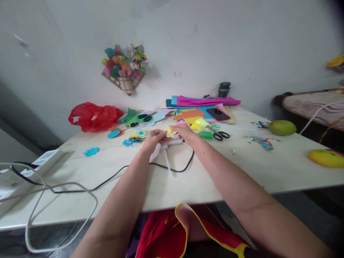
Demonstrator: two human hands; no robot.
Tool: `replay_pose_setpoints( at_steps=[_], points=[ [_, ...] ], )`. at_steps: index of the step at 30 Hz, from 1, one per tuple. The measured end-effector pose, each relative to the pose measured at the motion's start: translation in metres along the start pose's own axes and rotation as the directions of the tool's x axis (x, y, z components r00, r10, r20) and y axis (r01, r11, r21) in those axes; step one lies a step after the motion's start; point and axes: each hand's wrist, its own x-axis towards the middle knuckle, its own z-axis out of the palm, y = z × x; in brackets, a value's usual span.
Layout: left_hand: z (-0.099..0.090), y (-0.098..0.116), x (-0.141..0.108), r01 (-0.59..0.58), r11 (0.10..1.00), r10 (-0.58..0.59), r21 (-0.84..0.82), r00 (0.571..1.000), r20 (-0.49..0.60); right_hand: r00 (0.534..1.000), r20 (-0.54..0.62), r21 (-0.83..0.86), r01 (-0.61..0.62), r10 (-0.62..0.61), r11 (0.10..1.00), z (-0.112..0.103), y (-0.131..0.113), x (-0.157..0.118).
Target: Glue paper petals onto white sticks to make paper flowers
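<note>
Above the middle of the table, a pale yellow paper flower (171, 134) with a bright yellow centre is between my two hands. My left hand (155, 139) pinches its left side, and my right hand (185, 132) has its fingers closed at the right side. Just under the hands lies a white glue gun (174, 142) with a black cord (158, 164), partly covered by my fingers. Left of my left hand is a pile of colourful paper flowers (135, 138). Yellow paper pieces (199, 124) and a pair of black-handled scissors (220, 135) lie beyond my right wrist.
At the back are a red plastic bag (94, 116), a second pair of scissors (146, 116), stacked coloured sheets (190, 114) and a phone (218, 114). A blue paper flower (91, 151) and a power strip (40, 168) are left. Mangoes (282, 127) and paper scraps (263, 142) are right.
</note>
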Motion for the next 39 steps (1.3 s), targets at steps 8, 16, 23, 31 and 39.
replay_pose_setpoints(
  at_steps=[8, 16, 23, 31, 39],
  points=[
    [0.001, 0.001, 0.0, -0.026, 0.996, 0.024, -0.089, 0.999, -0.023, 0.994, -0.046, -0.175, 0.094, -0.104, 0.98, 0.001, 0.0, 0.0],
    [0.0, 0.001, 0.0, -0.037, 0.995, 0.033, -0.093, 0.999, -0.043, 0.997, 0.006, -0.141, 0.083, -0.083, 0.986, 0.0, 0.0, 0.001],
    [0.002, 0.002, -0.001, -0.039, 0.995, 0.034, -0.091, 0.998, -0.053, 0.999, -0.006, -0.154, 0.047, -0.049, 0.987, 0.001, 0.001, 0.002],
    [-0.001, 0.002, 0.001, -0.053, 0.993, 0.041, -0.102, 0.993, -0.114, 0.995, 0.099, -0.179, 0.02, -0.002, 0.984, -0.013, -0.003, 0.003],
    [-0.003, 0.001, 0.0, -0.039, 0.99, 0.03, -0.138, 0.997, -0.071, 0.974, -0.226, -0.192, -0.037, -0.007, 0.981, -0.024, -0.009, 0.008]
  ],
)
